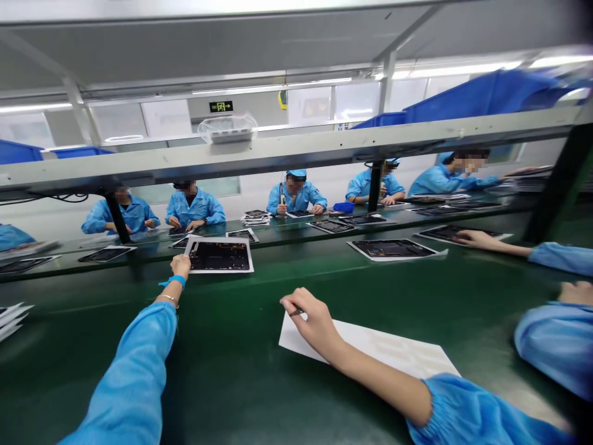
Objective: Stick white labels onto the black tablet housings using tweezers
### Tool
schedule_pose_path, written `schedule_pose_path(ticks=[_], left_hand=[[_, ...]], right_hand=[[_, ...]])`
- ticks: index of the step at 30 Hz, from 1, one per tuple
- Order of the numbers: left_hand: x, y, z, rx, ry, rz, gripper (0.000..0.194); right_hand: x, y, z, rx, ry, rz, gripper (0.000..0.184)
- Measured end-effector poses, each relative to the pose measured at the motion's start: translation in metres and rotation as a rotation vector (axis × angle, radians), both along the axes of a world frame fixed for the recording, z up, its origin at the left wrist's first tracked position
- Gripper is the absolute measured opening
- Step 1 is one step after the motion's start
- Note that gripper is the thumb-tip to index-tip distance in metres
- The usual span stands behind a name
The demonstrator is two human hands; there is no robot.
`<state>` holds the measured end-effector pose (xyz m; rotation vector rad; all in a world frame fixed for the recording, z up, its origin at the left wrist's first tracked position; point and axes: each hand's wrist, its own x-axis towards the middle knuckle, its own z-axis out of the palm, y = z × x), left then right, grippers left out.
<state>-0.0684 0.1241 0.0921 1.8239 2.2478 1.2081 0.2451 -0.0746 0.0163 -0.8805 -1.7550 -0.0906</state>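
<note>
Stretched far forward, my left hand [180, 265] grips the left edge of a black tablet-like panel [220, 254] with a white border. The panel is tilted up toward me, and small parts show on its dark face. A blue band and a bracelet circle that wrist. My right hand [312, 321] is closed in a pinch on a thin dark tool [296, 313], most of which the fingers hide. Beneath that hand and forearm lies a white sheet [393, 349] with faint pale rectangular marks.
On the green bench [231, 371], another panel [396, 249] lies at the right. A co-worker's hand [479, 240] touches a further panel. White-edged sheets [12, 320] are stacked at the left. A metal shelf beam [296, 151] crosses overhead, and several people in blue sit opposite.
</note>
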Motion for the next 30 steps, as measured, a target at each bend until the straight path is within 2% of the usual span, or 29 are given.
schedule_pose_path(ticks=[4, 7, 9, 15, 17, 19, 22, 30], left_hand=[[-0.004, -0.002, -0.007, -0.061, 0.067, 0.017, 0.038], [0.003, -0.018, -0.019, -0.050, 0.175, -0.076, 0.044], [0.016, -0.038, -0.033, -0.054, 0.270, -0.234, 0.047], [0.070, -0.111, -0.086, -0.145, 0.471, -0.832, 0.062], [0.081, -0.127, -0.097, -0.185, 0.464, -1.012, 0.065], [0.086, -0.136, -0.103, -0.250, 0.431, -1.134, 0.064], [0.087, -0.138, -0.106, -0.328, 0.384, -1.153, 0.058], [0.089, -0.138, -0.107, -0.302, 0.397, -1.135, 0.051]], right_hand=[[0.001, -0.001, -0.005, -0.044, -0.028, 0.012, 0.027], [0.001, 0.000, -0.009, -0.092, -0.038, 0.034, 0.026], [0.001, 0.002, -0.014, -0.133, -0.054, 0.054, 0.026], [0.006, 0.011, -0.028, -0.274, -0.067, 0.056, 0.030], [0.009, 0.013, -0.030, -0.323, -0.052, 0.035, 0.034], [0.010, 0.014, -0.031, -0.364, -0.039, 0.013, 0.038], [0.009, 0.013, -0.031, -0.397, -0.028, 0.005, 0.042], [0.010, 0.013, -0.034, -0.453, -0.037, -0.006, 0.049]])
